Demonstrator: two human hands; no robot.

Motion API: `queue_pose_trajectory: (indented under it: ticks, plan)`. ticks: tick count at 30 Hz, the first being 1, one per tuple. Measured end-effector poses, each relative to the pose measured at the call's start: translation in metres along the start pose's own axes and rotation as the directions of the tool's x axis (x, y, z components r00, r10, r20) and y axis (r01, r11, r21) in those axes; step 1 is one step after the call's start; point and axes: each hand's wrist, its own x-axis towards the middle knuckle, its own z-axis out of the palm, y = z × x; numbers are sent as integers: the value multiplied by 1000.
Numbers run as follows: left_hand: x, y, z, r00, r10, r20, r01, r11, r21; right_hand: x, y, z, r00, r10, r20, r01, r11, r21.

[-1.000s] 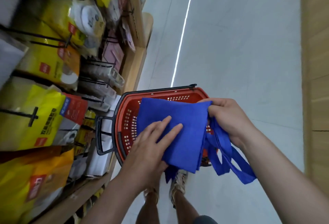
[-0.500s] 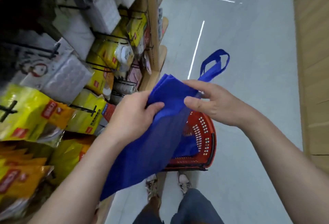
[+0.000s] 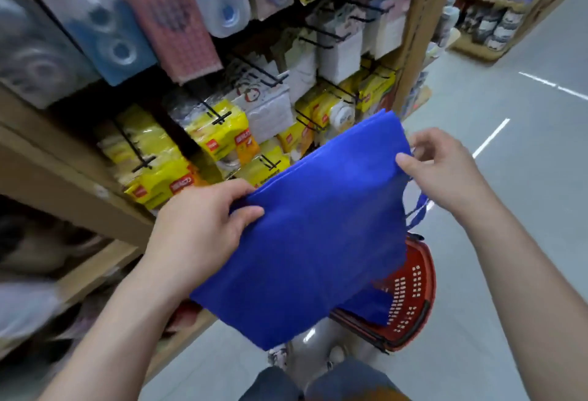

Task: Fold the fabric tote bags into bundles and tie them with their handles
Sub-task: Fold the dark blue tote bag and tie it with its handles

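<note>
A blue fabric tote bag [image 3: 321, 228] hangs spread in the air in front of me, folded lengthwise. My left hand [image 3: 203, 225] grips its left edge, thumb on top of the cloth. My right hand [image 3: 442, 168] pinches the upper right corner with thumb and fingers. A blue handle loop [image 3: 416, 213] dangles just below my right hand. More blue fabric [image 3: 372, 305] shows beneath the held bag, inside the basket.
A red plastic shopping basket [image 3: 410, 302] stands on the grey floor under the bag. Wooden shelving [image 3: 105, 260] with hooks of yellow packets [image 3: 219, 136] and white packs runs along my left. Another shelf [image 3: 496, 18] stands far right. My legs and shoes are below.
The bag went from lying on the basket to being lifted and spread out between both hands. My view swung up and left toward the shelves. The handle now hangs down instead of sticking up.
</note>
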Motion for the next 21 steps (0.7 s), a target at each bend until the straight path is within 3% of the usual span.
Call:
queue_pose_trajectory:
  ticks: [1, 3, 5, 7, 9, 11, 13, 16, 18, 21]
  plan:
    - [-12, -3, -6, 998, 68, -18, -66, 993, 101, -5, -11, 5, 997, -81, 12, 81, 982, -169]
    - [-35, -9, -15, 989, 145, 16, -145, 958, 248, -23, -41, 18, 911, -366, 187, 404, 882, -241]
    - [-58, -17, -25, 988, 149, 48, -157, 935, 319, -47, -78, 43, 705, -552, 445, 676, 712, -190]
    - [-82, -27, -36, 989, 141, 33, -143, 917, 372, -74, -105, 80, 506, -593, 627, 821, 554, -139]
    - [-113, -36, -52, 998, 40, -49, -21, 941, 337, -100, -127, 118, 370, -650, 664, 874, 486, -12]
    - [-151, -48, -70, 969, -183, -166, 207, 968, 140, -122, -145, 145, 303, -692, 656, 853, 504, 138]
    - [-193, -64, -84, 877, -399, -266, 373, 916, -145, -142, -161, 166, 277, -716, 641, 816, 528, 237]
    - [-266, -88, -93, 688, -663, -294, 451, 709, -541, -181, -184, 192, 251, -733, 632, 763, 552, 338]
    - [-314, -99, -96, 611, -731, -306, 505, 656, -561, -212, -198, 210, 221, -713, 665, 764, 550, 336]
    - [-381, -108, -105, 589, -688, -425, 561, 726, -397, -266, -220, 236, 109, -673, 732, 842, 453, 291]
